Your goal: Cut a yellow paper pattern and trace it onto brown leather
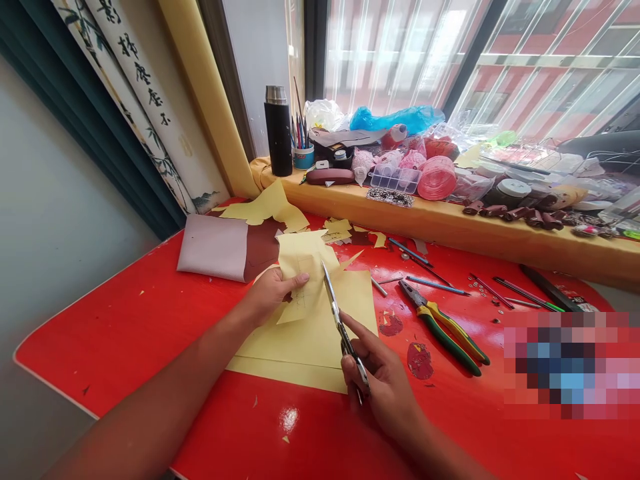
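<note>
My left hand (pixel 273 291) pinches a piece of yellow paper (pixel 295 257), its thumb on top beside faint pencil lines. In my right hand (pixel 377 370) is a pair of metal scissors (pixel 336 313), fingers wrapped round the handles. The blades point away from me and meet the paper's right side, where a narrow strip sticks out. Whether the blades are parted cannot be made out. Beneath both hands lie larger yellow sheets (pixel 320 350) on the red table (pixel 240 427).
Green-and-yellow pliers (pixel 450 330), pencils (pixel 437 285) and small metal bits lie to the right. Folded brown leather-like material (pixel 213 247) and yellow scraps (pixel 273 207) are at the back left. A black thermos (pixel 278 133) and cluttered supplies line the windowsill (pixel 325 200).
</note>
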Demonstrator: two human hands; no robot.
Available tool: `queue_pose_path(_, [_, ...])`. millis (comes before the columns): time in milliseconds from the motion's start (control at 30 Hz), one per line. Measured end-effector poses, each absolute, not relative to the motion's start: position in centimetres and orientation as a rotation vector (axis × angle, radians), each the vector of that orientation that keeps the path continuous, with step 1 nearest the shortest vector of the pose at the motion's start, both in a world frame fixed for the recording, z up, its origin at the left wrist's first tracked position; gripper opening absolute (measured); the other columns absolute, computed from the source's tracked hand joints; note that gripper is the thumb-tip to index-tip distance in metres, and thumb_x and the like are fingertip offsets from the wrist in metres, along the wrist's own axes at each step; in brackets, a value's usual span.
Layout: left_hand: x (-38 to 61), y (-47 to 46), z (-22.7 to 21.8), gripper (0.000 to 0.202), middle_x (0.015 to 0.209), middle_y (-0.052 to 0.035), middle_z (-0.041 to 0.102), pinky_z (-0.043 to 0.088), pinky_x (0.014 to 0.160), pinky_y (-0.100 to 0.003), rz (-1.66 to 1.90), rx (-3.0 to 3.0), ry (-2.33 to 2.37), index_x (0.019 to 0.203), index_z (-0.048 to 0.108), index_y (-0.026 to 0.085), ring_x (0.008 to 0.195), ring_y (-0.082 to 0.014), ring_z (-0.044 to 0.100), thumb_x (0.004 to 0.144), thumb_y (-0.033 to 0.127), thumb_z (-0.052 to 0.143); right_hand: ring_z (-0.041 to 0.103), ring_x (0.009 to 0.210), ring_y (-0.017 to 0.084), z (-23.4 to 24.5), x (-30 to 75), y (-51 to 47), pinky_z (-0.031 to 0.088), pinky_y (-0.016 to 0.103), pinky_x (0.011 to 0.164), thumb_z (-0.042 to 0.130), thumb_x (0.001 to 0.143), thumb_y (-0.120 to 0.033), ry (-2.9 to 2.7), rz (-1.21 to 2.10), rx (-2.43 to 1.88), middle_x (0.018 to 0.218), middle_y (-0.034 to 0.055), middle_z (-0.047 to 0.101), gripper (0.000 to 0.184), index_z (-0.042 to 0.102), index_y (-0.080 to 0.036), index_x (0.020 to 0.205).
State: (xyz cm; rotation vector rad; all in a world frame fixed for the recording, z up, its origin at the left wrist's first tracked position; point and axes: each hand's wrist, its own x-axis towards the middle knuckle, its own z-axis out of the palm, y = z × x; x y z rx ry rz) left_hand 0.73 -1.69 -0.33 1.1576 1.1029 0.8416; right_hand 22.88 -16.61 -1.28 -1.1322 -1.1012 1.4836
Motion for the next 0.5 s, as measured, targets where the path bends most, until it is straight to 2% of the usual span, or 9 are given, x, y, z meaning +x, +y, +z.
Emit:
queue_pose_path(267, [0.61,-1.56,-0.60,0.051,0.083,-0.0055,0.073,0.044,0.065,-0.028,0.822,1.179,1.098,0.090,0.077,0.016,0.071,-0.0168,0.060,0.075,0.064,0.087,0.046,0.046,0.009,-1.30,22.90,-16.54,0.051,0.023,0.041,0.079,0.091,-0.059,-1.076,1.496,-1.136,0.071,-0.0087,0.040,0.075,0.060,-0.026,0.156])
queue_pose_path(500, [0.67,-1.59,-0.72,0.052,0.072,-0.0038,0.067,0.042,0.060,-0.028,0.816,1.233,1.117,0.073,0.069,0.017,0.068,-0.0170,0.059,0.075,0.066,0.086,0.047,0.046,0.010,-1.21,22.81,-16.65,0.053,0.024,0.041,0.080,0.090,-0.059,-1.053,1.499,-1.139,0.069,-0.0087,0.042,0.076,0.060,-0.026,0.156])
